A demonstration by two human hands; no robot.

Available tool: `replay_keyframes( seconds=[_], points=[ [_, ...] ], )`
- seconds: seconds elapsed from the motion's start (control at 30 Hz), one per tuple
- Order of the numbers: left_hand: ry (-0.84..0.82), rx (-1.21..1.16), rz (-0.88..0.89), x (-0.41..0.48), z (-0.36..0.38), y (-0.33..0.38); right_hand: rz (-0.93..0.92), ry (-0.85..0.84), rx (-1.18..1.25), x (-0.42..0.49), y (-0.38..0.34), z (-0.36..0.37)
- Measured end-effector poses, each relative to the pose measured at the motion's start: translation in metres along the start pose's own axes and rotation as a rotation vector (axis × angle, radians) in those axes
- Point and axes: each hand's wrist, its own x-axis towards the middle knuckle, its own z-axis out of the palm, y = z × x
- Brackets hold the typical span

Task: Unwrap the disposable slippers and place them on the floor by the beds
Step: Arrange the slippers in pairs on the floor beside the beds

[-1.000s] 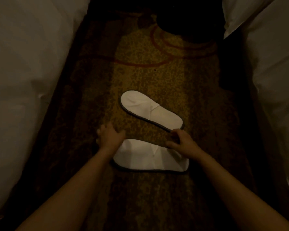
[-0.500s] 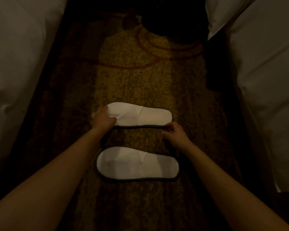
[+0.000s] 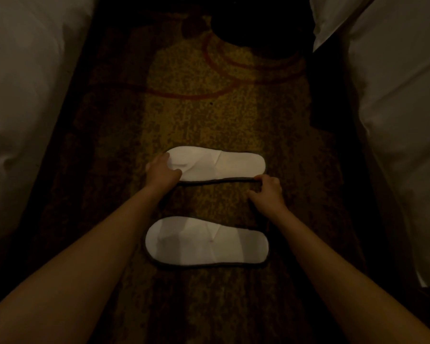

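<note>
Lying on patterned carpet (image 3: 233,125) between left bed (image 3: 23,95) and right bed (image 3: 397,125): 2 white, dark-edged slippers, parallel, apart. Item 1, far slipper (image 3: 224,166): left hand (image 3: 162,174) grips toe end, fingers curled round it; right hand (image 3: 267,192) pinches heel rim. Item 2, near slipper (image 3: 206,242): flat, untouched.

Two flat white slippers (image 3: 216,167) (image 3: 206,242), parallel, apart, on carpet (image 3: 209,120).
</note>
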Motion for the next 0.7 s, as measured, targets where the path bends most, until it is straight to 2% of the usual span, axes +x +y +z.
replay_keyframes(
  seconds=[0.1, 0.2, 0.3, 0.4, 0.53, 0.7],
  points=[
    [0.047, -0.021, 0.031, -0.017, -0.002, -0.005, -0.037, -0.01, -0.07, -0.007, 0.004, -0.004],
    [0.103, -0.007, 0.066, -0.042, 0.002, -0.013, -0.231, -0.109, -0.393, -0.029, 0.006, -0.006],
    [0.1, 0.018, -0.046, -0.054, 0.005, -0.024, -0.443, -0.332, -0.647, -0.062, 0.007, 0.012],
    [0.07, 0.062, -0.158, -0.065, 0.009, -0.031, -0.548, -0.398, -0.798, -0.078, 0.009, 0.032],
    [0.003, 0.105, -0.199, -0.077, 0.015, -0.031, -0.595, -0.319, -0.81, -0.074, 0.012, 0.035],
    [-0.012, 0.142, -0.212, -0.079, 0.015, -0.031, -0.607, -0.337, -0.795, -0.072, 0.017, 0.035]
  ],
)
